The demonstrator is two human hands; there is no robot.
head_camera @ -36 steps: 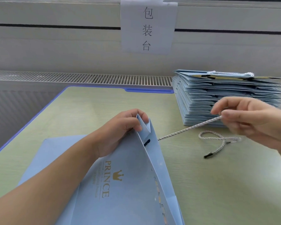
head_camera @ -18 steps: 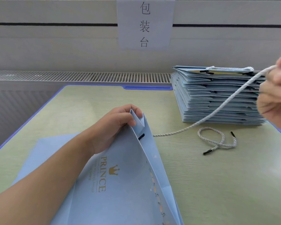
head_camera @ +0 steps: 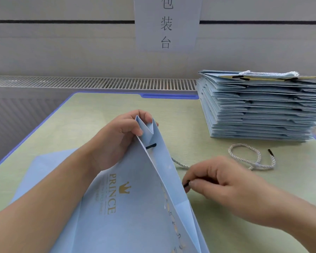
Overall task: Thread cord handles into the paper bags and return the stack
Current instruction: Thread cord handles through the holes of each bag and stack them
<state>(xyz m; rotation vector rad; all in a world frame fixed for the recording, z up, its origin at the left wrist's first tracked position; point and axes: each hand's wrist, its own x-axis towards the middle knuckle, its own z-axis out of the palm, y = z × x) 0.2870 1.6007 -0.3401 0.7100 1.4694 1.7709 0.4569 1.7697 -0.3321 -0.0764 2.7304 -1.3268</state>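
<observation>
Fingers of the right hand [head_camera: 224, 181] pinch the cord's black tip [head_camera: 186, 184] beside the bag [head_camera: 135, 207] at centre frame, likely aiming for a hole. Left hand [head_camera: 120, 137] grips its raised mouth open. Stack [head_camera: 259, 105] waits upper right.

Even, diffuse daylight fills the scene, with no hard-edged shadows. The pale green tabletop with a blue rim [head_camera: 98, 114] serves as the reference surface: it is uniformly bright and free of glare. A soft, faint shadow lies on it just beside the right hand [head_camera: 224, 181], and another beneath the stack of folded light-blue paper bags [head_camera: 259, 106] at its far right. Focus is soft throughout. Beyond the stack, at the frame's right edge, a blurred pale smear appears. Wide-angle distortion bends the tabletop's rim and the grey slatted vent strip [head_camera: 91, 83] behind it. The white paper wall sign [head_camera: 167, 24] above is legible but cropped.
</observation>
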